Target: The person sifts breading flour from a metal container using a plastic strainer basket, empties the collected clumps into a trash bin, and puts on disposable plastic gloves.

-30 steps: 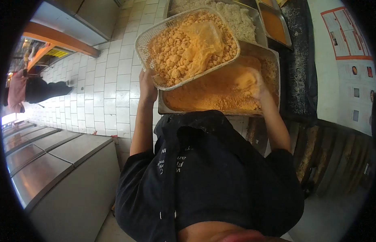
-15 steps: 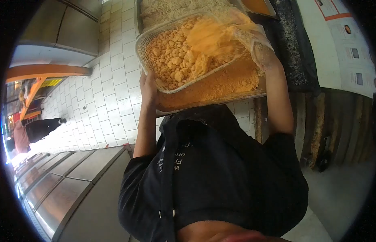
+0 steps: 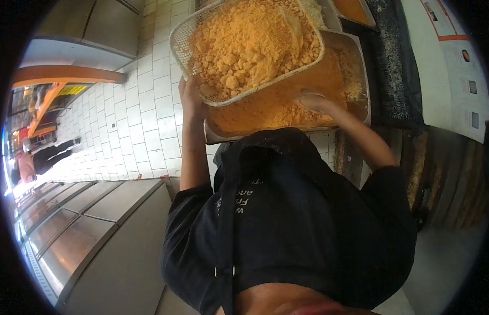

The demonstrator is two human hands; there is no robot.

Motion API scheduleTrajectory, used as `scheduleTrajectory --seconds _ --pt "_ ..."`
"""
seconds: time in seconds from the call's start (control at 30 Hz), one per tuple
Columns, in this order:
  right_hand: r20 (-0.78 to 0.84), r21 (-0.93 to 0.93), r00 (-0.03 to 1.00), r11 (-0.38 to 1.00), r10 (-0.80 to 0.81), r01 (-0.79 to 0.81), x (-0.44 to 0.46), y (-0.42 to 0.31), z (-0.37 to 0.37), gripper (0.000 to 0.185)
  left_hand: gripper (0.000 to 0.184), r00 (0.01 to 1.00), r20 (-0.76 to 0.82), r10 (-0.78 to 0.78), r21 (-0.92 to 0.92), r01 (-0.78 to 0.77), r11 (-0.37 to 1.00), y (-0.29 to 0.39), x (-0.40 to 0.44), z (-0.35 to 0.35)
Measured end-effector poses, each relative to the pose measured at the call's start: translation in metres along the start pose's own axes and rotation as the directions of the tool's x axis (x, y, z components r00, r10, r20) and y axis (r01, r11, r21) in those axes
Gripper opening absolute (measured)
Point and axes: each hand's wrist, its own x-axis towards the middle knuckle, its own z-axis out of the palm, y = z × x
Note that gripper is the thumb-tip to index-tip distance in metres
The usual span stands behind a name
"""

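Observation:
My left hand (image 3: 192,98) grips the near left corner of a white perforated plastic basket (image 3: 180,46). Lumpy orange-coated pieces (image 3: 234,68) fill the basket, with loose orange powder heaped over them. A crumpled, translucent, powder-dusted sheet (image 3: 294,29) lies among them on the right. The basket sits tilted above a metal tray (image 3: 366,79) of orange powder (image 3: 286,113). Down in that powder, near the tray's front, is my right hand (image 3: 315,102). A pale curved edge shows beside it, but its fingers are hidden, and I cannot make out whether it holds anything.
Behind the basket is a container of pale crumbs (image 3: 315,11). A smaller tray of orange liquid or powder (image 3: 355,10) stands at the top right, near a dusty black surface (image 3: 389,63). White tiles (image 3: 144,121) lie left; a person (image 3: 37,160) is far off.
My right hand has come down from above the basket's right side into the powder tray. Powder that was falling now lies on the pieces. The basket has shifted slightly up in view, still in my left hand.

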Motion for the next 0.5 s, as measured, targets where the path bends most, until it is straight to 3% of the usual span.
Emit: scheduleTrajectory --seconds 0.03,0.1,0.17,0.33,0.43,0.5 --pt "0.078 0.111 0.997 0.994 0.008 -0.017 0.006 -0.017 0.005 0.044 0.042 1.0 0.019 0.01 -0.029 -0.009 1.0 -0.006 0.004 -0.005" --pt "-0.085 0.125 0.996 0.992 0.016 -0.006 0.015 -0.044 0.017 0.049 0.042 0.999 0.033 0.022 -0.056 -0.02 0.998 -0.013 0.007 -0.011" --pt "-0.1 0.09 0.994 0.995 -0.035 0.044 0.029 -0.068 0.024 0.049 0.041 0.999 0.009 0.034 -0.074 -0.034 0.997 -0.014 0.006 -0.011" --pt "0.042 -0.052 0.978 0.977 -0.206 0.208 0.057 -0.118 0.055 0.049 0.041 0.998 -0.012 0.067 -0.06 -0.068 0.996 -0.01 0.0 -0.004" --pt "0.111 -0.089 0.963 0.963 -0.244 0.255 0.063 -0.13 0.069 0.049 0.041 0.998 -0.025 0.065 0.042 -0.064 0.997 -0.018 0.007 -0.017" --pt "0.144 -0.09 0.955 0.958 -0.259 0.274 0.066 -0.131 0.072 0.049 0.04 0.998 -0.034 0.053 0.014 -0.052 0.999 -0.013 0.003 -0.009"
